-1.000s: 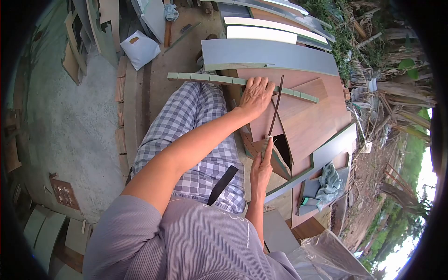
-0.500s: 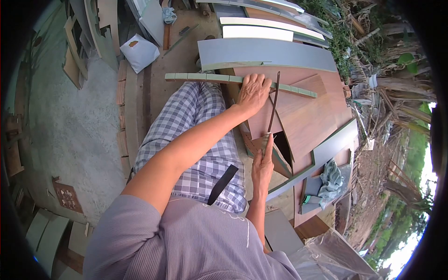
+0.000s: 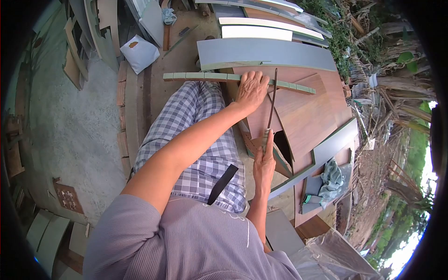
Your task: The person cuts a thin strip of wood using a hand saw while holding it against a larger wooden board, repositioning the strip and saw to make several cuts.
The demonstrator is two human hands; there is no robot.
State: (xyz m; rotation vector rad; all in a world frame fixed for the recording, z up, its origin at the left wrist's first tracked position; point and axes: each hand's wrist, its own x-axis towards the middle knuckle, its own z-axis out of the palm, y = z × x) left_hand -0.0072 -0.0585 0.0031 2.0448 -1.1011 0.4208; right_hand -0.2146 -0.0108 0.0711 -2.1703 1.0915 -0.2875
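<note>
My left hand (image 3: 252,92) is closed over a long, narrow wooden strip (image 3: 199,76), pressing it on the brown boards. Pale green on its upper face, the strip carries evenly spaced cross lines. Just right of those fingers, a thin dark saw blade (image 3: 272,102) lies across the strip. My right hand (image 3: 264,161) grips the blade's wrapped handle (image 3: 266,135), with a finger stretched along it. Whether the teeth sit in a cut cannot be made out.
Brown boards (image 3: 303,107) form the work surface, with a grey panel (image 3: 266,53) behind. A bluish cloth (image 3: 331,179) lies at the right. A white bag (image 3: 139,53) stands on the floor at left, near leaning panels (image 3: 100,37). Dry plants border the right side.
My right hand and the saw blade have slid slightly forward, away from my body. The strip and my left hand have shifted a little to the left.
</note>
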